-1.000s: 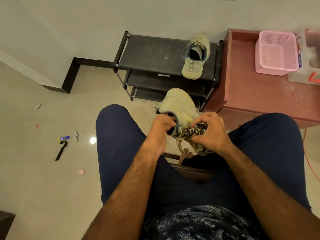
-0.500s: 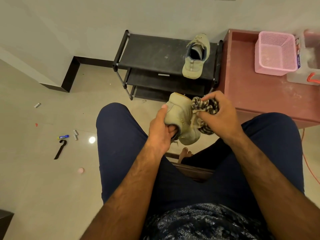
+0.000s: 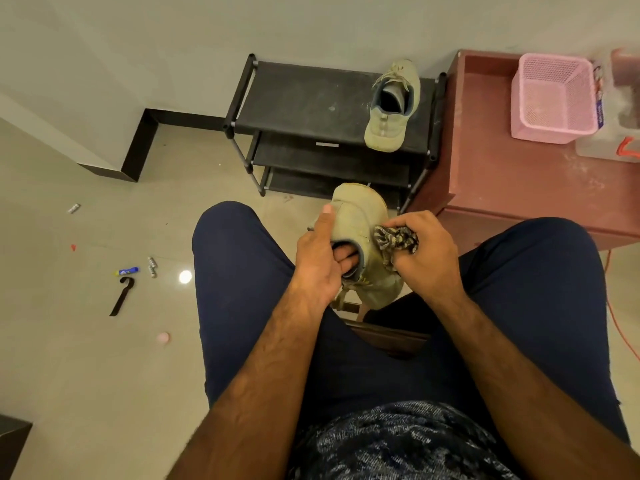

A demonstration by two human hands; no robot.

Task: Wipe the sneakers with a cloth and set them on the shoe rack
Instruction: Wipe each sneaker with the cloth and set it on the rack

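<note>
I sit with a beige sneaker [image 3: 360, 216] held between my knees. My left hand [image 3: 320, 258] grips it, fingers curled inside the opening and thumb along its outer side. My right hand [image 3: 427, 251] clutches a bunched black-and-white patterned cloth [image 3: 396, 239] pressed against the sneaker's right side. The second beige sneaker [image 3: 391, 109] stands on the top shelf of the black shoe rack [image 3: 298, 98], at its right end, heel toward me.
A reddish cabinet [image 3: 512, 181] stands right of the rack, with a pink basket [image 3: 550, 98] on it. Small bits of litter and a black strap [image 3: 121, 296] lie on the tiled floor at left. An orange cord [image 3: 614, 306] runs down the right.
The sneaker has been turned and lifted in my left hand. My right hand moved the cloth up along the sneaker, then back down its right side.
</note>
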